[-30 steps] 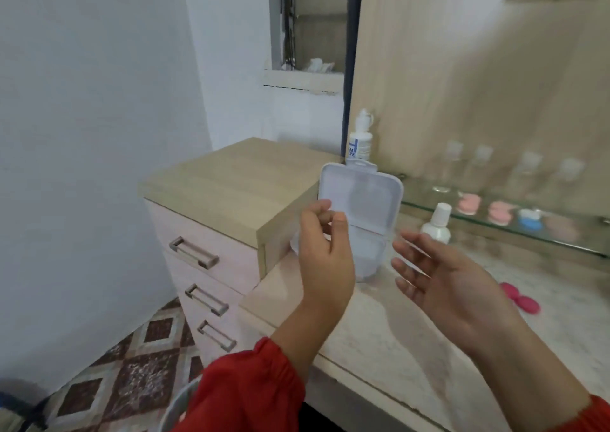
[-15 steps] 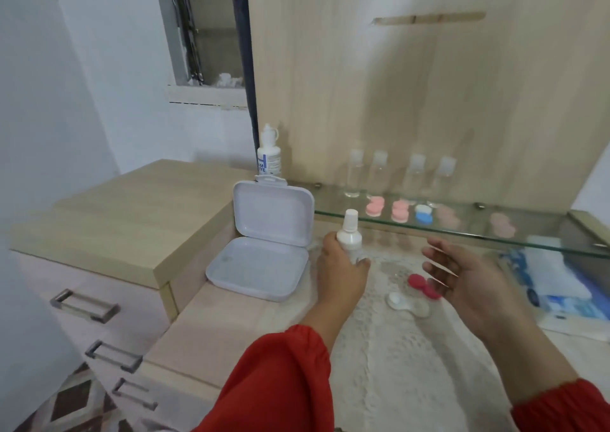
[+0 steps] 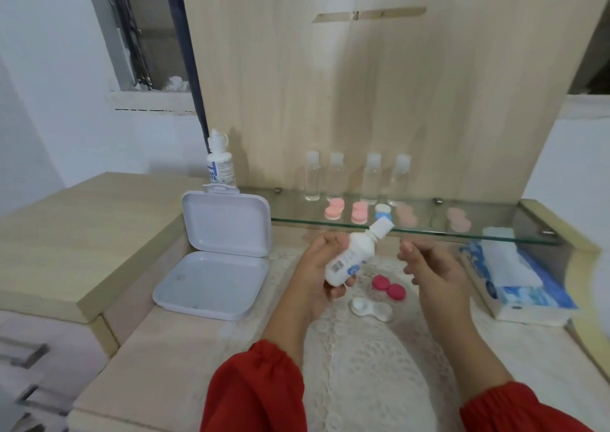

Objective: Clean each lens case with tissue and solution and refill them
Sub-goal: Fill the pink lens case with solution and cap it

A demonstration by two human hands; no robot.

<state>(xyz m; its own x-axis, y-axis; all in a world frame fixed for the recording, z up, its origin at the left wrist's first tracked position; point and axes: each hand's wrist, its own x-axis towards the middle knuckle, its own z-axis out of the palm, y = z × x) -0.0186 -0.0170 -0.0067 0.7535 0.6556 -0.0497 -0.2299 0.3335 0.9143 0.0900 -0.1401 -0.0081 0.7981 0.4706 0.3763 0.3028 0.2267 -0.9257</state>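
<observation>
The left hand (image 3: 318, 275) grips a small white plastic solution bottle (image 3: 352, 256) above the counter (image 3: 185, 359); its blue label is unreadable. The right hand (image 3: 432, 266), loosely curled, holds nothing. A clear lens case (image 3: 371, 309) lies below.

The label on the small white bottle (image 3: 350, 259) is blurred; the drawer handles (image 3: 24, 355) are cut off by the left edge.

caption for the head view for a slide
Left hand holds a tilted small white solution bottle above an open clear lens case.

Soft even indoor light, faint shadows; overall blur, edges warped.
</observation>
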